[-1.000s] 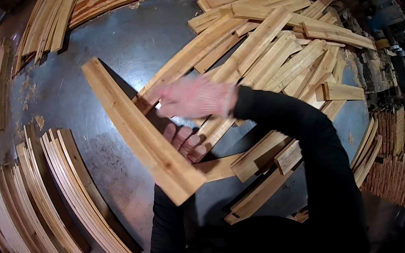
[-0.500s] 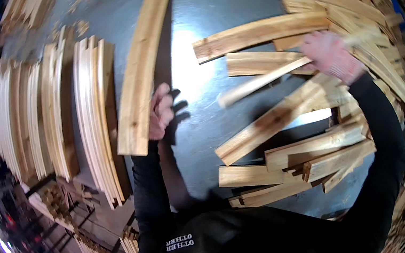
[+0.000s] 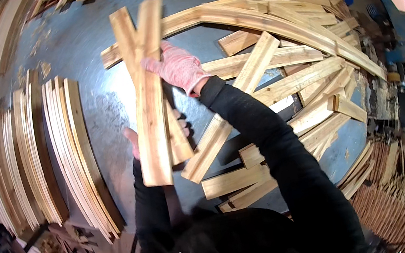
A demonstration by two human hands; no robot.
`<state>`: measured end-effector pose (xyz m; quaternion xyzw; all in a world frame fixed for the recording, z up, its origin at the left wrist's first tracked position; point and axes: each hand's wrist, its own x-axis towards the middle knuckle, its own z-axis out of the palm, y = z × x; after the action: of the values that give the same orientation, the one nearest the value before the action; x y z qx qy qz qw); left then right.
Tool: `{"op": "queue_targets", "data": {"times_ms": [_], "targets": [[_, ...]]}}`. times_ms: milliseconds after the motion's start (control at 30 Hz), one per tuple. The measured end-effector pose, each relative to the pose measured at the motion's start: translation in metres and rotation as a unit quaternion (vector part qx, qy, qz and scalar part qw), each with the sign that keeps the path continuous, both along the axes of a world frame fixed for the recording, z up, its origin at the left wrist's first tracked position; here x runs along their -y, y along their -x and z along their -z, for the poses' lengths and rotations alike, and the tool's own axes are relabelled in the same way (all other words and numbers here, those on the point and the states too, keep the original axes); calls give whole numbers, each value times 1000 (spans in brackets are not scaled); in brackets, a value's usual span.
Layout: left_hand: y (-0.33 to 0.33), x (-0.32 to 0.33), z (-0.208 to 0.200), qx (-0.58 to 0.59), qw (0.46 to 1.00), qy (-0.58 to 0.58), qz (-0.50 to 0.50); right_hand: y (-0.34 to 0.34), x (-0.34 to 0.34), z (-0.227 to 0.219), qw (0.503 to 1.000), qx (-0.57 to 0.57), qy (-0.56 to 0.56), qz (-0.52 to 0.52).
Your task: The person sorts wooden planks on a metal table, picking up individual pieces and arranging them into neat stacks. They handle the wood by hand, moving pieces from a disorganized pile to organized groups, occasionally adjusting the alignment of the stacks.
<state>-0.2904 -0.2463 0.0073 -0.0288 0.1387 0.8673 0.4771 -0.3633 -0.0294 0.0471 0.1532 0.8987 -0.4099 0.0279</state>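
Observation:
Two flat wooden boards cross in front of me in a narrow X above a grey metal table. My right hand, in a pink-and-white knit glove, is closed on the upper part of the front board. Partly covered by it is a rear board, slanting the other way. My left hand comes up beneath both boards, its thumb at their left side and its fingertips at their right. The palm is hidden, but the fingers look wrapped round the boards.
Rows of upright stacked boards line the table's left side. A loose heap of boards spreads over the right, some lying across others. More boards lie at the far left, and stacked sticks stand at the lower right.
My right hand has moved left from the heap to the boards in front of me. A second board now crosses the one my left hand was holding. The whole view has shifted.

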Motion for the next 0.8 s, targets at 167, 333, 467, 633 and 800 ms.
{"op": "queue_targets", "data": {"times_ms": [167,333,467,633,800], "targets": [[3,8,-20,-43,980,190,30,-22,-164,-9,918,-60,-392,-27],[1,15,-23,-65,973,223,6,-50,-277,18,871,102,-480,-20],[-22,38,-46,-102,947,304,-30,5,-225,-16,893,-20,-450,6],[-21,72,-71,-200,883,422,-41,79,-175,17,879,-74,-429,-195],[-20,85,-81,-222,875,425,-72,86,-166,11,930,29,-331,-155]]}}
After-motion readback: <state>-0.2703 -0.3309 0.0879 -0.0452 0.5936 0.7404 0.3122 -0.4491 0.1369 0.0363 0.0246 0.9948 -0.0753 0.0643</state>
